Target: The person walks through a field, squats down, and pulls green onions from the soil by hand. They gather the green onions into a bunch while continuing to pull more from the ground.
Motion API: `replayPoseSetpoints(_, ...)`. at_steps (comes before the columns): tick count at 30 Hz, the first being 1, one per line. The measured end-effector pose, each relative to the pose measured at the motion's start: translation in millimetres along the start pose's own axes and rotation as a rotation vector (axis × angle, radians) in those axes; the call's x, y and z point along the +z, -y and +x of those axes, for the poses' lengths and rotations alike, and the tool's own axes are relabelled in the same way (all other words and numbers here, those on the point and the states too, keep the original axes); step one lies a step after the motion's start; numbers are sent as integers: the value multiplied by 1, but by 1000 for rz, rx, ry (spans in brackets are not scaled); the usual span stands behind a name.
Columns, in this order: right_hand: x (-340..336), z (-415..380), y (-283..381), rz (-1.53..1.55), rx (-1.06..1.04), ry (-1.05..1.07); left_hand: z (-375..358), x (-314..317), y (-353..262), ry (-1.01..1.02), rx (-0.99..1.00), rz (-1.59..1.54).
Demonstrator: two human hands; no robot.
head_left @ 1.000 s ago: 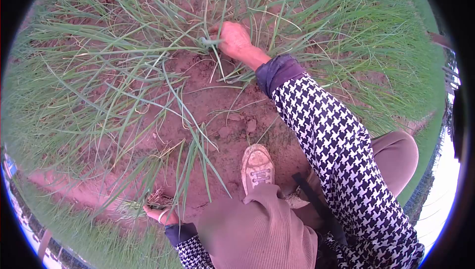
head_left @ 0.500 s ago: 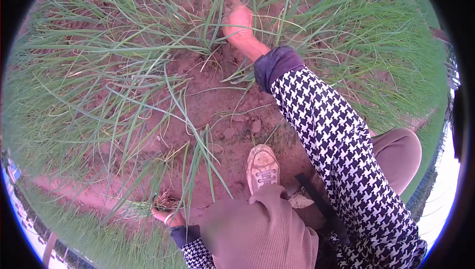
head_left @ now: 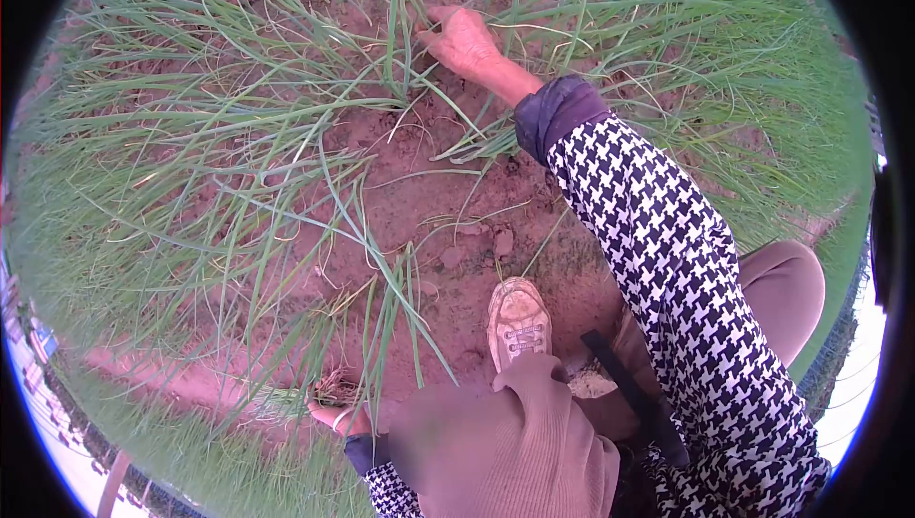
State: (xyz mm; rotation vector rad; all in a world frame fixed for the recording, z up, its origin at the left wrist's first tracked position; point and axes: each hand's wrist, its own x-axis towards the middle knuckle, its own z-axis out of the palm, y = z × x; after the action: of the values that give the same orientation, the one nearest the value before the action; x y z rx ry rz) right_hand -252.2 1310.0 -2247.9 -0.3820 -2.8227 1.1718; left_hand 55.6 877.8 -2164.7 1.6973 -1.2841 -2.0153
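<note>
My right hand [head_left: 463,42] reaches in among upright green stalks [head_left: 396,32] at the top centre, thumb and fingers apart around the leaves, with nothing visibly gripped. At the lower left, my left hand [head_left: 339,417], with a ring on a finger, is closed on a bunch of pulled green plants [head_left: 329,386]. Reddish-brown roots show beside its fingertips, and long leaves spread up and to the left. Brown soil [head_left: 419,203] lies between the two hands.
Rows of long green plants [head_left: 162,127] cover the left, and more plants [head_left: 715,70] grow at the right. My dusty shoe [head_left: 518,318] stands on the soil at the centre, with my bent knee [head_left: 786,294] at the right. A dark strap hangs near the shoe.
My right hand's fingers have spread and now reach to the left around the stalks. The left hand keeps its bunch; it and the ground appear shifted slightly right in view.
</note>
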Motion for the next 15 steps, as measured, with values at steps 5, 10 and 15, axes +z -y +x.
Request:
replayPoseSetpoints(5, -16, -3, -58, -200, -217, -39, -20, 14, 34, 110, 13, 74)
replayPoseSetpoints(10, -32, -16, -66, -213, -230, 14, -52, 41, 30, 140, 23, 115)
replayPoseSetpoints(15, -38, -8, -2, 672, 297, -150, -36, 0, -6, 81, 33, 71)
